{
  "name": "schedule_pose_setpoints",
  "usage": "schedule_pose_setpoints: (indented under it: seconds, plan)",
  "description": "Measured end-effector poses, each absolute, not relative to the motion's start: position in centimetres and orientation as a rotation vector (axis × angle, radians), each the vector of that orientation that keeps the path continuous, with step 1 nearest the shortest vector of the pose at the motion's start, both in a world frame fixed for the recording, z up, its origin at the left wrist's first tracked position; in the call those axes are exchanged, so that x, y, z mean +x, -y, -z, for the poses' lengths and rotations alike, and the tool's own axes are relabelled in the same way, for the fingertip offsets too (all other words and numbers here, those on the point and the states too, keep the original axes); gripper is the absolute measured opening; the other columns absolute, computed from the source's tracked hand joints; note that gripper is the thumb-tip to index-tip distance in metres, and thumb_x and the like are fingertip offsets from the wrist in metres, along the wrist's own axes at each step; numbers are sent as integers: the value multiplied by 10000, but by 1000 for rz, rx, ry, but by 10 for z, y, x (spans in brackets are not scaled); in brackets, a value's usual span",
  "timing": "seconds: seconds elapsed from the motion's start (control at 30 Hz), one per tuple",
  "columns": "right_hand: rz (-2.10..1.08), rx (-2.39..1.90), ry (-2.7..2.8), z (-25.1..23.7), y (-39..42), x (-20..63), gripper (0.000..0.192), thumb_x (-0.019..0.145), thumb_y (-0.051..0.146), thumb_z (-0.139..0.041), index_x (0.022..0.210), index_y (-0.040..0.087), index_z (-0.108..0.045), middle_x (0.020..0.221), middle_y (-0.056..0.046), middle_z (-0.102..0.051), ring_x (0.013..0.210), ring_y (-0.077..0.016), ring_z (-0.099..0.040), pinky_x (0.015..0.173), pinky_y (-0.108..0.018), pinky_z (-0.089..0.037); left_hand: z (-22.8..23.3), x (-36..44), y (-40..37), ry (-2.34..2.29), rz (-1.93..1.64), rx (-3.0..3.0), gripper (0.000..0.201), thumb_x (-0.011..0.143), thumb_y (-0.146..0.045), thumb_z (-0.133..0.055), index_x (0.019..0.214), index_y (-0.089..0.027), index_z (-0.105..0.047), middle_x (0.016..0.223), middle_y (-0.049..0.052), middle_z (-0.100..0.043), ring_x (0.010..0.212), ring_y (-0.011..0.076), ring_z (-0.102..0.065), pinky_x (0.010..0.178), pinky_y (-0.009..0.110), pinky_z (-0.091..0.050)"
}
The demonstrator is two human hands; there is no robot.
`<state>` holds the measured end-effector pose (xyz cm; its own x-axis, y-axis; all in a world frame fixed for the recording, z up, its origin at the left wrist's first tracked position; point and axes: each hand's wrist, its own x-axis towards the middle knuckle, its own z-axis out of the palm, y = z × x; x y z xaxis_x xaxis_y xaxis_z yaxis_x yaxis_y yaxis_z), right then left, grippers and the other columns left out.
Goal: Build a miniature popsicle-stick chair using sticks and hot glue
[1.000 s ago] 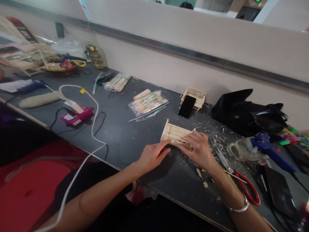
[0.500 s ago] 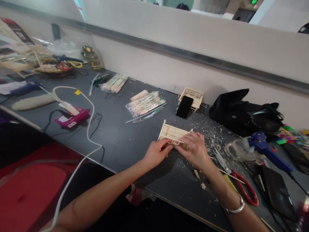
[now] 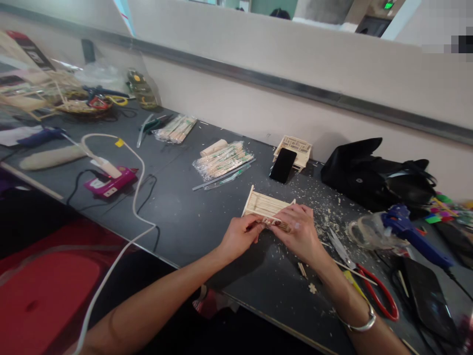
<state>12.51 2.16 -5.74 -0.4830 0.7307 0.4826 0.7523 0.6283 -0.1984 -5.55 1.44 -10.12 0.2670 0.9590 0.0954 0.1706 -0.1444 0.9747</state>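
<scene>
A small model built of pale wooden sticks (image 3: 264, 203), with a slatted flat part and upright end posts, rests on the dark table in front of me. My left hand (image 3: 242, 235) pinches its near edge, thumb and forefinger closed. From the right, my right hand (image 3: 298, 228) is closed over the near right part, fingertips almost meeting those of the left. The fingers hide the exact spot they grip. Short cut stick pieces (image 3: 302, 269) and a small flower-shaped piece (image 3: 312, 288) lie on the table below my right hand.
Red-handled scissors (image 3: 379, 291) and a blue glue gun (image 3: 416, 234) lie at right, near a black bag (image 3: 369, 172). A phone (image 3: 283, 165) leans on another stick model (image 3: 297, 148). Bagged sticks (image 3: 225, 160) lie behind. A white cable (image 3: 138, 192) runs from a pink power strip (image 3: 111, 182).
Both hands stay on the stick model with almost the same grip. The whole view has shifted very slightly; nothing else has visibly moved.
</scene>
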Motion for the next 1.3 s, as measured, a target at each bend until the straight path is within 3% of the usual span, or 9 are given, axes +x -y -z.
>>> schedule_pose_setpoints:
  seconds: [0.8,1.0,1.3]
  plan:
    - [33,-1174,2326,57,-22,125,179,913,255,-624,740,240,-672,720,9,-718,790,-192,-598,827,-374,-317,103,-56,-14,-1120,-1000,1572,201,867,-229,-584,988,-175,-735,467,-74,-538,366,68,-411,403,161,-334]
    - [31,-1206,2366,57,-22,128,27,864,272,-677,856,251,-692,800,-6,-740,849,-214,-608,839,-382,-321,106,-57,-12,-1134,-989,1605,230,859,-201,-589,1048,-191,-719,494,-77,-567,384,74,-458,439,167,-387]
    - [6,-1174,2467,54,-22,137,395,820,252,-713,1199,201,-617,984,-81,-745,947,-266,-636,882,-418,-372,111,-62,-8,-1242,-1062,1804,259,855,-239,-595,1095,-186,-679,556,-55,-622,486,122,-562,536,217,-442]
